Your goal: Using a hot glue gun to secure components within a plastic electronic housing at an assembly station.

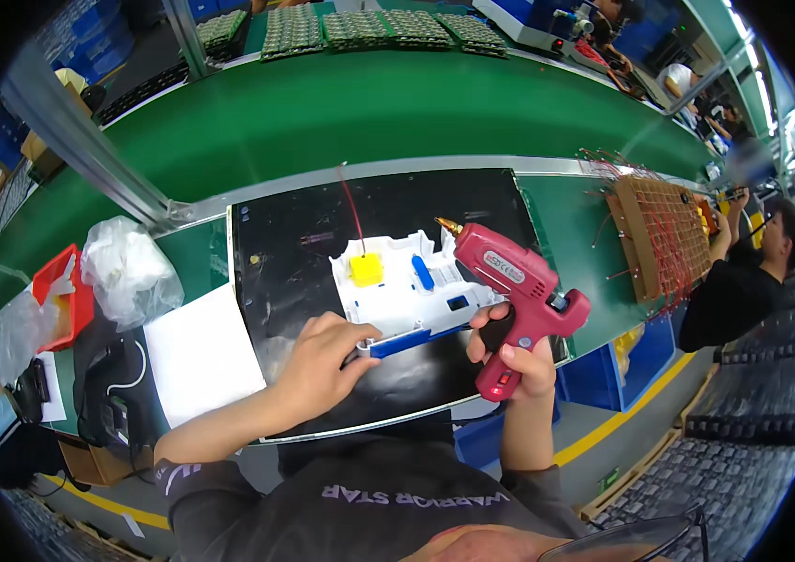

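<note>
A white plastic housing (397,295) with a blue front edge lies on the black work mat (285,225). Inside it sits a yellow block (367,270) with a red wire (353,204) running up from it, and a blue oblong part (423,273) to its right. My left hand (324,361) pinches the housing's near left corner between thumb and fingers. In my right hand (521,356) is a dark red hot glue gun (515,281), gripped by its handle. Its brass nozzle points up and left, above the housing's far right edge.
Left of the mat lie a white paper sheet (206,356), a clear plastic bag (131,272) and a red bin (65,300). A cardboard box (636,239) with red wires stands at the right, near another person (744,290). Beyond runs a green conveyor belt (323,108); circuit boards (355,30) lie behind it.
</note>
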Motion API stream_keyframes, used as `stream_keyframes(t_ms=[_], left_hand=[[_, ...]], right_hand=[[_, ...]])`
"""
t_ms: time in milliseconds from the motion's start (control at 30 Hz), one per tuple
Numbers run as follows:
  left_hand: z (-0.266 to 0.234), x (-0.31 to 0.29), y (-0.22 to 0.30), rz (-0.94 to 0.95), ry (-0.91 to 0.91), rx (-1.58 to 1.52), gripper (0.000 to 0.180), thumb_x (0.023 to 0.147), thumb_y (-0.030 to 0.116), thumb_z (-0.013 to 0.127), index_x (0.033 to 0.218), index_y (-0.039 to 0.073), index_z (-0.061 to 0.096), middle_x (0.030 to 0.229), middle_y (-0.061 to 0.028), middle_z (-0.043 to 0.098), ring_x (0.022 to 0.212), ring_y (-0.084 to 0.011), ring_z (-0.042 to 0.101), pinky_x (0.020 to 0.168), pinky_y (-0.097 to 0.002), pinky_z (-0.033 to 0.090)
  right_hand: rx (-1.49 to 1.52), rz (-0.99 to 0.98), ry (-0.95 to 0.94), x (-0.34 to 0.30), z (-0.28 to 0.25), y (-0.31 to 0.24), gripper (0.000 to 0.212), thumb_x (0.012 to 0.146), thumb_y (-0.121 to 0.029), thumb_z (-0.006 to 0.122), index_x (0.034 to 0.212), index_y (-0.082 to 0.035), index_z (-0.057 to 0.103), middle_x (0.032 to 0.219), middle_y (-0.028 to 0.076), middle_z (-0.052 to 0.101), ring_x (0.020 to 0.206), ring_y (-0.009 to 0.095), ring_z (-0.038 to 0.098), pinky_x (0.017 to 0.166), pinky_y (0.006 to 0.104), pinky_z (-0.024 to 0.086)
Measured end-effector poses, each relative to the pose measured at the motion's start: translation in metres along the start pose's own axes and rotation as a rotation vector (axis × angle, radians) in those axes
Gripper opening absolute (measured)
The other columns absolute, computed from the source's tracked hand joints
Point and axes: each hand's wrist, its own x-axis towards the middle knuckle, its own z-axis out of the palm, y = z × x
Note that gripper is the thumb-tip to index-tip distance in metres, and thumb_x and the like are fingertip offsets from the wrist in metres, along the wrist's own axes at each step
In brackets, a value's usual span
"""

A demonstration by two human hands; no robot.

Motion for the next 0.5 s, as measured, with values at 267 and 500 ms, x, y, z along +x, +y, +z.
stream_keyframes(t_ms=[267, 500], left_hand=[[0.003, -0.009, -0.001, 0.054, -0.057, 0.012, 0.038, 0.077, 0.017, 0.076, 0.111, 0.006, 0.062, 0.098, -0.0103, 0.066, 0.088, -0.0275, 0.058, 0.079, -0.0374, 0.043], [-0.023, 0.032, -0.027, -0.053, 0.194, -0.019, 0.033, 0.08, 0.011, 0.07, 0.11, -0.001, 0.062, 0.103, -0.0169, 0.064, 0.085, -0.0269, 0.063, 0.08, -0.0337, 0.05]], right_hand=[[0.012, 0.048, -0.009, 0.005, 0.003, -0.001, 0.043, 0.079, -0.004, 0.064, 0.12, 0.0, 0.051, 0.114, 0.022, 0.06, 0.082, 0.024, 0.062, 0.074, 0.0355, 0.048], [-0.217, 0.092, 0.066, 0.011, 0.013, -0.012, 0.045, 0.075, -0.01, 0.069, 0.116, 0.0, 0.052, 0.109, 0.02, 0.061, 0.08, 0.025, 0.062, 0.072, 0.0347, 0.049]])
